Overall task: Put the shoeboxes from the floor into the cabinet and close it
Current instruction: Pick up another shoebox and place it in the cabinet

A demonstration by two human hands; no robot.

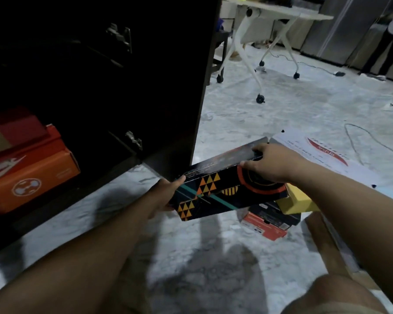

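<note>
- Two hands on one black patterned shoebox (222, 184), lifted clear of the floor (213, 257) and tilted, just right of the open cabinet (77, 75)
- Left hand (166, 196) wrapped round the near left corner, thumb on top; right hand (275, 164) clamped over the far right top edge, fingers curled across the lid
- Risk of the lid sliding or popping off, since only the right hand pins it and the box is carried on a slant
- Risk of clipping the cabinet door (179, 87), standing edge-on right beside the left end of the box; a swing to the left without first pulling back would likely knock it
- Tight fit possible inside: orange shoebox (32, 175) already on the bottom shelf with a red box (16, 128) stacked above, so a crooked push could jam or shove them
- Interior very dark, free space beside the orange one hard to judge
- More to trip over: yellow box (295, 200), black-and-red box (268, 225) and white box (322, 155) on the floor close under the right arm, easy to nudge
- Door not yet closable with boxes left outside
</note>
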